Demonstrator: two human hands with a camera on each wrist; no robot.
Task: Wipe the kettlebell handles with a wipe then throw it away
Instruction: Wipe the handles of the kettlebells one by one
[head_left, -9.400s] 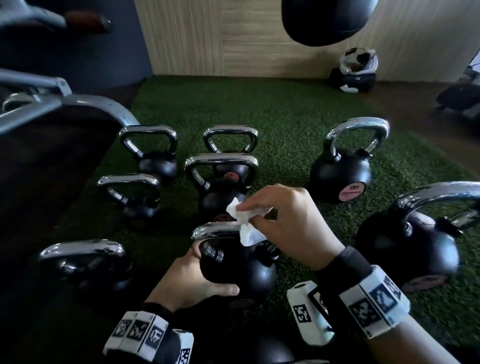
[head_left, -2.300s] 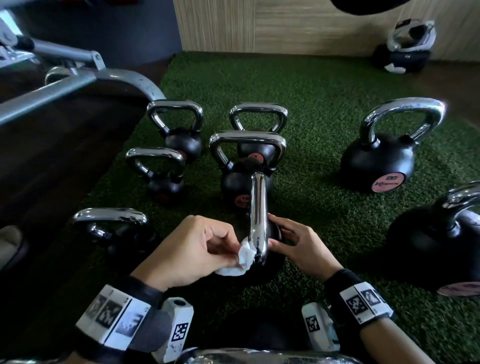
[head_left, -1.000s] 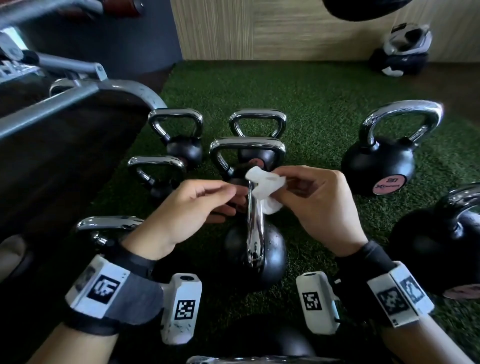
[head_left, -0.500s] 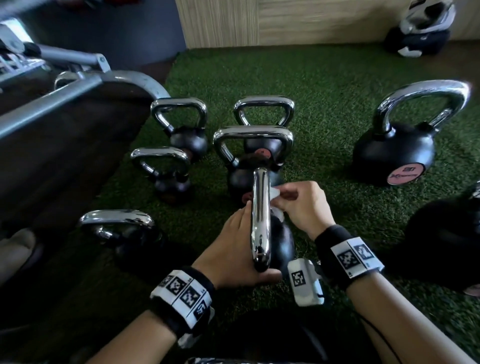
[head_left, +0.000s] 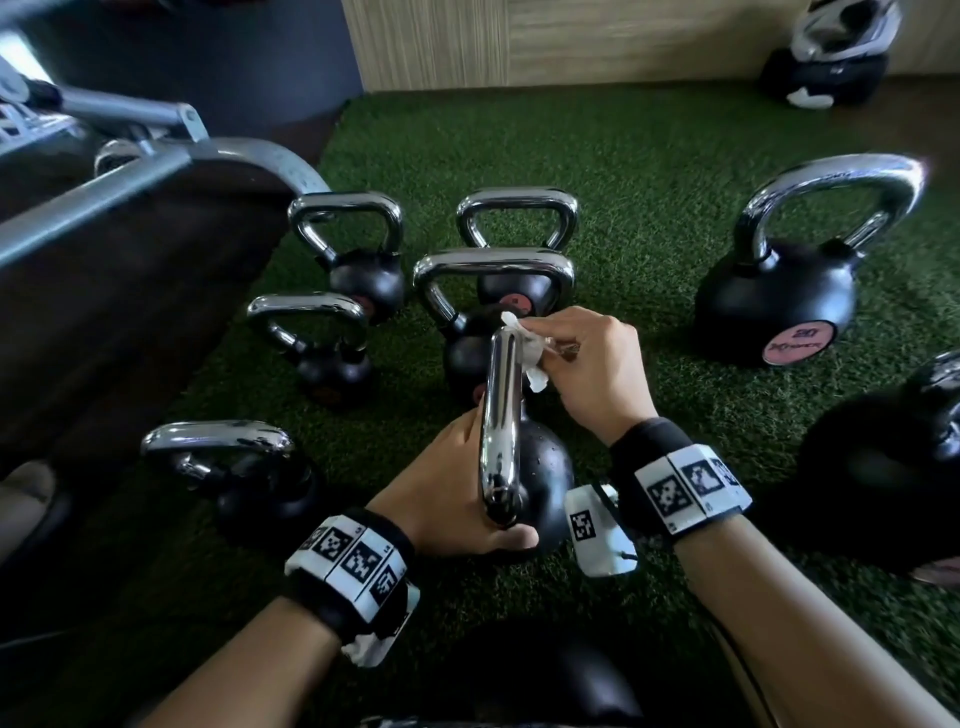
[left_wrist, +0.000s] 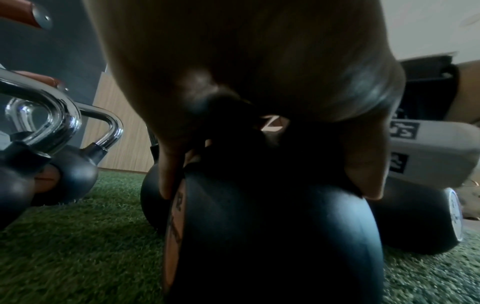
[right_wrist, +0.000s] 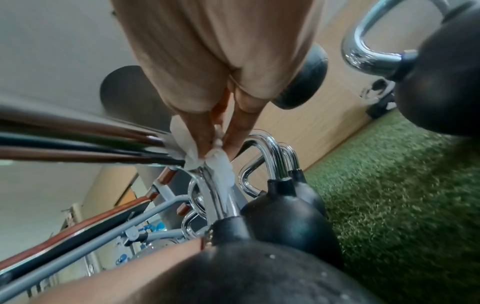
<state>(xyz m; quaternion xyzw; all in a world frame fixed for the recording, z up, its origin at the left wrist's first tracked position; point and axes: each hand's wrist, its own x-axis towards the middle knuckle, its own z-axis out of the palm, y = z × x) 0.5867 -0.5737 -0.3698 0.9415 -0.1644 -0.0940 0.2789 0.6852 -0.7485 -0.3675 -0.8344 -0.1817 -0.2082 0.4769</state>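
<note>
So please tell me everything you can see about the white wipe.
The crumpled white wipe looks like thin, soft tissue, bunched and creased. The right hand pinches it between its fingertips and presses it against the far end of the shiny chrome handle of the black kettlebell that the left hand steadies. A loose corner hangs down below the fingers.

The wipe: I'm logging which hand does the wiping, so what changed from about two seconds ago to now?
The wipe passed from the left hand to the right hand, which now pinches it against the far end of the chrome handle. The left hand moved down to grip the kettlebell body. The kettlebell stayed turned handle-end toward the camera; the others kept their places on the turf.
</note>
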